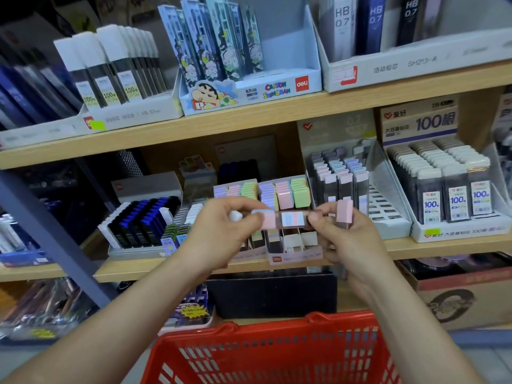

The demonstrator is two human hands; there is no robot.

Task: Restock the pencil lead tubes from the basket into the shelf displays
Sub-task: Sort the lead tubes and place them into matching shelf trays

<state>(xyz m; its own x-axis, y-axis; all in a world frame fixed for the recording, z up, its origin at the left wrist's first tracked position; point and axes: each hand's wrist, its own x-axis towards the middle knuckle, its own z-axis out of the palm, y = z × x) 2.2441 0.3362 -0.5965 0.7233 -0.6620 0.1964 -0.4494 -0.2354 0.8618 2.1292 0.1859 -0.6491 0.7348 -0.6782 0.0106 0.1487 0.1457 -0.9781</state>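
- Head view: my left hand (221, 231) pinches the pink-capped end of a lead tube (292, 218) that lies level and crosswise in front of the middle shelf (429, 245). The fingers of my right hand (352, 239) pinch its other end.
- My right hand also grips a second tube (344, 213), upright, pink cap on top.
- Something white shows inside my left fingers; I cannot tell what it is.
- The red basket (266, 328) sits low, beneath my forearms, well apart from both tubes.
- I judge this to be the sorting step: the tubes are out of the basket but not yet in a slot.
- Next, one hand must let go and the other must turn the tube upright, then lower it into a pink row of the pastel display (288, 194) just behind. The rows look tight, so it should go in straight.
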